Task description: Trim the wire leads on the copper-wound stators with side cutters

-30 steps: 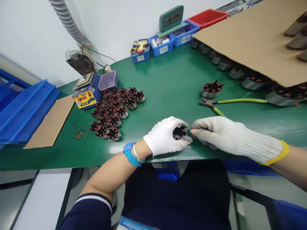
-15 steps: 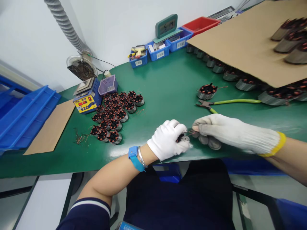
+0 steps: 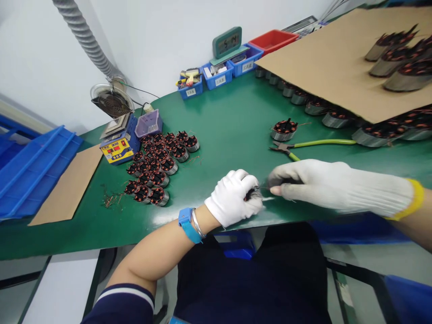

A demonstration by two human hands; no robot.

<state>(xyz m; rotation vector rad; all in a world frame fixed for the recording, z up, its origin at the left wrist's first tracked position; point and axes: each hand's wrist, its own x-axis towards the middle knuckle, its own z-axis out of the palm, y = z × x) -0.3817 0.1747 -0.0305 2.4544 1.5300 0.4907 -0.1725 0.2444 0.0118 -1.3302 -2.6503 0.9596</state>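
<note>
My left hand [image 3: 232, 199], in a white glove, is wrapped around a motor stator [image 3: 250, 194] near the table's front edge. The fingers cover most of the stator; only a dark part shows. A thin wire [image 3: 264, 188] runs from it to my right hand [image 3: 308, 184], whose thumb and fingertip pinch its end. The right glove is white with a yellow cuff, and a bare thumb tip shows. Just beyond that hand lie green-handled cutting pliers [image 3: 322, 142], jaws apart. Behind the pliers stands one stator [image 3: 284, 131] with a loose wire end sticking out.
Several stators [image 3: 158, 196] are grouped on the left of the green table [image 3: 222, 119], with copper wire scraps [image 3: 111, 199] nearby. More stators stand under and on a cardboard sheet [image 3: 320, 63] at right. Blue bins [image 3: 221, 81], a clock and a yellow-blue device [image 3: 118, 150] line the back.
My right hand has turned and drawn slightly away from the left, with the wire stretched straighter between them. My left hand keeps its hold on the stator. The view has shifted slightly.
</note>
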